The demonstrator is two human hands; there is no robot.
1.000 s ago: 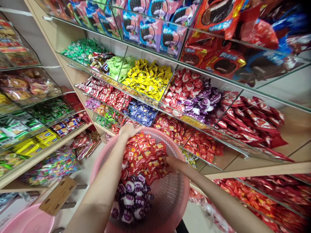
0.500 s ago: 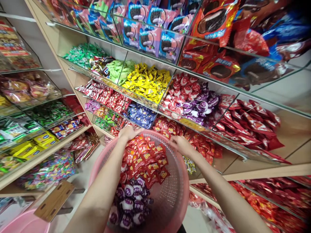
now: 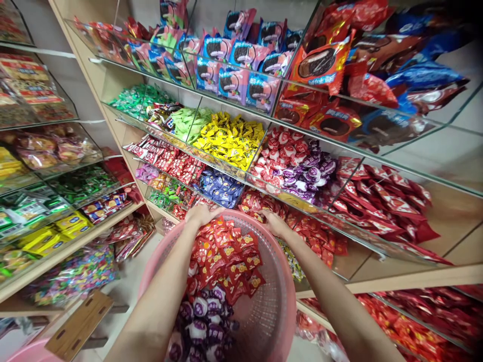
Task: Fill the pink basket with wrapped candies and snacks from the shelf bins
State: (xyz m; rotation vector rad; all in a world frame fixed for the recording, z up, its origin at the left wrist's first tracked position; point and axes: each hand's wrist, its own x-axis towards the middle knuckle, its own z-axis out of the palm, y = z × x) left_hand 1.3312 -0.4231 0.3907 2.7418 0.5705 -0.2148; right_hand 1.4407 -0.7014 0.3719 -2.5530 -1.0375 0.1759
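Note:
A large round pink plastic basket (image 3: pixel 281 281) stands tilted in front of me. Inside are red-wrapped candies (image 3: pixel 222 251) towards the far side and purple-and-white wrapped candies (image 3: pixel 206 319) nearer to me. My left hand (image 3: pixel 199 215) is closed over the basket's far-left rim, thumb stretched along it. At the far-right rim, my right hand (image 3: pixel 274 222) has its fingers curled over the edge, beside a shelf bin of red-wrapped candies (image 3: pixel 260 203). The fingertips of both hands are partly hidden.
Glass-fronted shelves hold yellow candies (image 3: pixel 230 141), blue-wrapped candies (image 3: pixel 219 186) and red pouches (image 3: pixel 385 201). Packaged cookies (image 3: pixel 232 83) fill an upper shelf. A wooden board (image 3: pixel 79 324) sticks out at lower left, above a pink tub (image 3: pixel 32 352).
My right hand has shifted slightly left along the rim. The view has tilted up a little, so the shelves sit lower in it. The candies in the basket look unchanged.

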